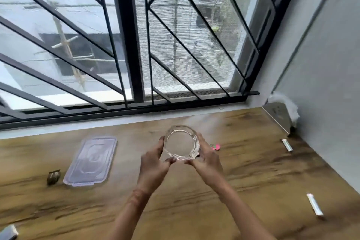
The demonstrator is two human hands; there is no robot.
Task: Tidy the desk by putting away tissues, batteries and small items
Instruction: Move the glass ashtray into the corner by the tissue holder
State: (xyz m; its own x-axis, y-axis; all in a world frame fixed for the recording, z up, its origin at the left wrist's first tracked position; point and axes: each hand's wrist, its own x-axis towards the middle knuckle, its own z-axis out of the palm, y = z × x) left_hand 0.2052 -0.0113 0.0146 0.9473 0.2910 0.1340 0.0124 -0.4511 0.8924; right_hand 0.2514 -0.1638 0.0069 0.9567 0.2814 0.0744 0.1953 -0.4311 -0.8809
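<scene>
**Smooth glass held by fingertips only**

The left hand and right hand grip the clear glass dish from opposite sides. Their fingers curl round its rim and the thumbs meet at its near edge. The dish sits over the middle of the wooden desk, towards the far side. I cannot tell whether it is lifted or resting on the wood.

The main risk is a slip. The glass looks smooth and heavy, and only fingertips hold it, so a loosened grip on either side could tip it and let it drop onto the desk.

A small pink item lies just right of the dish, partly behind the right hand. Setting the dish down to the right could trap it or knock it away.

2 white sticks, possibly batteries, lie well apart on the right, 1 far and 1 near. If round, a sweeping forearm could roll them off the edge.

On the left are a clear plastic lid and a small dark clip. White tissue sits in the far right corner.
</scene>
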